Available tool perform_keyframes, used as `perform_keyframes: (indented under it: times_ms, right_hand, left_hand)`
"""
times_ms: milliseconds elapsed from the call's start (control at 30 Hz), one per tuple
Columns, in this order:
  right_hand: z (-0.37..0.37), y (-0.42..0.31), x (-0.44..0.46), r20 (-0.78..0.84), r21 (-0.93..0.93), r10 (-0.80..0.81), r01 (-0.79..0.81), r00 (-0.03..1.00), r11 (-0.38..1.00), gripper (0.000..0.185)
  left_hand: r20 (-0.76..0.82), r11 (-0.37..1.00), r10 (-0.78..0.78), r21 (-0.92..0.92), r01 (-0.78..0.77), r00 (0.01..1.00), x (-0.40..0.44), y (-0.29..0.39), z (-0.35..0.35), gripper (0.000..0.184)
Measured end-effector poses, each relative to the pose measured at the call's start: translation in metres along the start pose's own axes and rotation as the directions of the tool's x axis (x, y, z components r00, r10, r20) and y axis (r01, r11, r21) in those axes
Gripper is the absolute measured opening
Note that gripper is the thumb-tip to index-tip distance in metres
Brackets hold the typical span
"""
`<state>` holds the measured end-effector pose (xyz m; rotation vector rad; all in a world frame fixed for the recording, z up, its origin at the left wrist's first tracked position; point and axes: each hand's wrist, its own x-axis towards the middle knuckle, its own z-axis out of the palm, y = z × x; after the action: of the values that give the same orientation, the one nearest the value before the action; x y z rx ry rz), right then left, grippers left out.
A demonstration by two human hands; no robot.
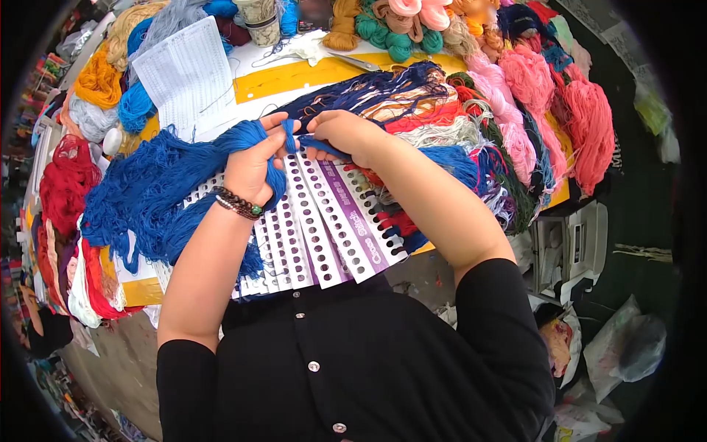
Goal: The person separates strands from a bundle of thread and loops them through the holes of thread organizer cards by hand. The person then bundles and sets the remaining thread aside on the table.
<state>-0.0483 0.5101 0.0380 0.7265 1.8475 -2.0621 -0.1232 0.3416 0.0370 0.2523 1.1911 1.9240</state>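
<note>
A large loose bundle of blue embroidery thread (pixel 140 195) spreads over the left part of the table. My left hand (pixel 254 166), with beaded bracelets at its wrist, is closed around a thick hank of it. My right hand (pixel 346 136) has its fingers curled on a thinner blue strand just to the right, and a short length runs up between the hands. Part of the right fingers is hidden. Beneath both hands lie several white cross stitch cards (pixel 350 221) with punched holes and purple print. Threads of many colours are fixed along the right card.
A printed sheet (pixel 184 74) lies at the back left. Scissors (pixel 355 62) rest on a yellow strip behind my hands. Multicoloured threads (pixel 427 110) lie to the right, beside pink skeins (pixel 526 81). Patterned cups (pixel 259 20) stand at the back.
</note>
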Motion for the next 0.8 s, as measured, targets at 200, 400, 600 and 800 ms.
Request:
perform_keyframes:
  times_ms: [200,400,600,800]
  right_hand:
    - [-0.007,-0.004,0.0,0.023,0.119,0.069,-0.071,0.997,0.99,0.017]
    - [-0.003,0.006,0.014,0.068,-0.111,0.053,-0.045,0.996,0.993,0.017]
    - [-0.027,0.055,0.072,0.239,-0.419,-0.156,0.247,0.958,0.874,0.021]
    - [-0.007,0.018,0.031,0.103,-0.475,-0.019,0.066,0.994,0.877,0.025]
  left_hand:
    - [0.05,0.756,0.066,0.65,-0.083,0.997,0.002,-0.007,0.014,0.039]
    - [-0.055,0.781,0.128,0.621,-0.066,0.99,0.017,-0.004,-0.017,0.022]
    - [-0.259,0.978,-0.076,0.17,0.123,0.963,-0.002,0.044,-0.058,0.021]
    - [-0.223,0.996,-0.075,0.024,0.083,0.972,-0.031,0.105,-0.107,0.035]
